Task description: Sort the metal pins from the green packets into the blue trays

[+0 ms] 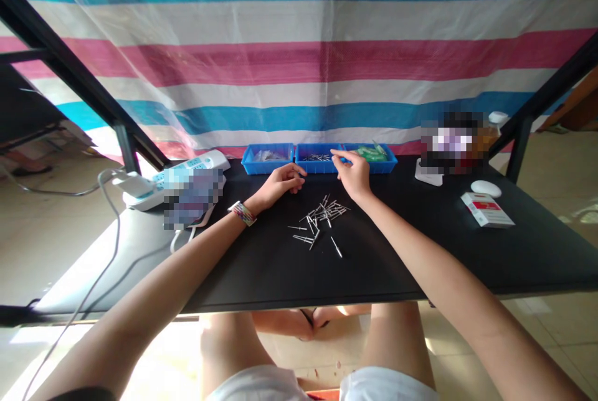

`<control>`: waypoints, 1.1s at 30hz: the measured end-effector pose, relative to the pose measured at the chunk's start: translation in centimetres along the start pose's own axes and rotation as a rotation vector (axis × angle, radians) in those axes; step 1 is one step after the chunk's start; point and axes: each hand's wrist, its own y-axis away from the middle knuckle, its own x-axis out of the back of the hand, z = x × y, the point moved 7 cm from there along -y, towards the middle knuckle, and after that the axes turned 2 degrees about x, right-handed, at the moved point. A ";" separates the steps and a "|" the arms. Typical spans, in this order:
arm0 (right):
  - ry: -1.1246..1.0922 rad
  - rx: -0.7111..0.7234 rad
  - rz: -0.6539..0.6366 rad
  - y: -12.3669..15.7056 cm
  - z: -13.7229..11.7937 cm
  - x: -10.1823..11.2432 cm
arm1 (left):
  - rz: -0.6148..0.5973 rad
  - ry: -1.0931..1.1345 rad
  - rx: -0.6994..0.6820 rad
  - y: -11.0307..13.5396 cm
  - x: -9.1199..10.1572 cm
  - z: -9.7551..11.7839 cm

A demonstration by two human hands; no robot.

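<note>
My left hand (pixel 281 184) rests on the black table just before the blue bins, its fingers curled in loosely and no object showing in them. Over the front of the middle blue bin (pixel 318 167) is my right hand (pixel 354 175), index finger stretched forward and thumb apart from it, holding nothing that I can see. Thin metal pieces that look like blind rivets (pixel 313 157) lie inside that bin. Between my forearms, a loose pile of similar silver rivets (pixel 327 211) is spread on the tabletop, with a single rivet (pixel 337 247) nearer me.
The left bin (pixel 266 168) holds clear plastic bags, the right bin (pixel 390 165) green items. A power strip (pixel 212 161) with cables and a blurred device (pixel 194 198) stand left. A small box (pixel 487 210), a white oval object (pixel 486 188) and a blurred item (pixel 451 139) are right.
</note>
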 end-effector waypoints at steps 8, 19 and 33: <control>0.076 0.055 -0.598 1.2 -0.2 -2.3 | -0.008 0.018 0.002 0.0 0.2 -0.3; 0.246 0.107 -0.843 2.6 0.0 -2.8 | -0.020 0.023 0.000 -0.1 0.1 -0.3; -0.141 -0.237 -0.695 1.7 1.2 -2.2 | -0.046 -0.061 -0.013 0.0 -0.2 0.1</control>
